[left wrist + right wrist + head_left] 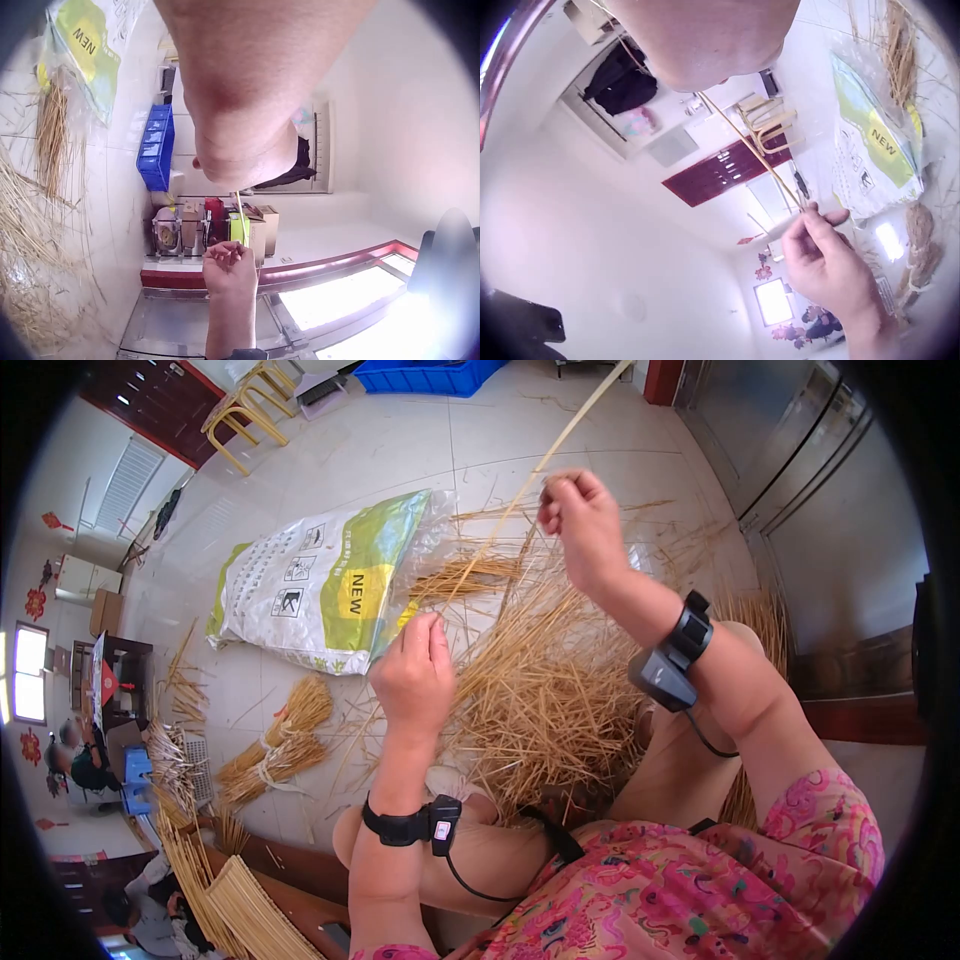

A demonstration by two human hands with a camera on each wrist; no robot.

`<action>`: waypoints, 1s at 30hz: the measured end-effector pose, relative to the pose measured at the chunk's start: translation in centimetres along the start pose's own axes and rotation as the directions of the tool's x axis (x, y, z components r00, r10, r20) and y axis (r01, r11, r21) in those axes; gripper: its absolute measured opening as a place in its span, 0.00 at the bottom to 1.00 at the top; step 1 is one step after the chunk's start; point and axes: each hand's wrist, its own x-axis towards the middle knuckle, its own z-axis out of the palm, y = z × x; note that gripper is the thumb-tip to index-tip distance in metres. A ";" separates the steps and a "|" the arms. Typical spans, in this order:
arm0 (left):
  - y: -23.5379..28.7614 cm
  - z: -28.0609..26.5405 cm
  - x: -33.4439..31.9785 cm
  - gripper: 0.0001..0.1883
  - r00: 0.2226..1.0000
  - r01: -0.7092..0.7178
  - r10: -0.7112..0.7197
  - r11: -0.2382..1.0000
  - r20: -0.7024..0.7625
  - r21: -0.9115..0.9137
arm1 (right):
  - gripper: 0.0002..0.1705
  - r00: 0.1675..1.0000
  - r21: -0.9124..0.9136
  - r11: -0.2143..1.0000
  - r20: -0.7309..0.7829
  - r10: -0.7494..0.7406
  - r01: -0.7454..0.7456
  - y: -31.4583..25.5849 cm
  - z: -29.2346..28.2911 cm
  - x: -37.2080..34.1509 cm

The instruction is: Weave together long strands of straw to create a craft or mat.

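Observation:
One long, pale straw stalk (575,425) runs slantwise between the two hands and on past the right one toward the top of the head view. My left hand (413,670) pinches its lower end between thumb and fingertips. Higher and to the right, my right hand (588,530) has curled fingers at the stalk. In the right wrist view the stalk (750,146) stretches straight to the fingertips of the left hand (829,262). The left wrist view shows the right hand (231,270) beyond the forearm, fingers bent at the stalk. Below both hands lies a loose straw heap (560,710).
A white and green bag (290,585) lies on the tiles, a straw bunch (475,575) at its mouth. Tied straw bundles (290,730) lie at left, near a slatted bamboo-like piece (245,910). Farther off are a blue crate (425,375) and stools (245,410).

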 end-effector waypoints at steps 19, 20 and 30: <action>0.3 0.3 0.5 0.05 0.996 -0.074 0.076 0.996 -0.049 0.042 | 0.05 0.826 -0.229 0.935 0.444 0.348 -0.270 1.3 1.3 -4.7; 0.3 0.3 0.5 0.05 0.995 -0.085 0.087 0.995 -0.051 0.043 | 0.05 0.830 -0.236 0.936 0.440 0.342 -0.260 1.0 1.4 -5.0; 0.9 -0.1 0.6 0.07 0.997 -0.071 0.071 0.997 -0.024 0.009 | 0.07 0.815 -0.321 0.936 0.499 0.295 -0.142 0.8 1.7 -6.0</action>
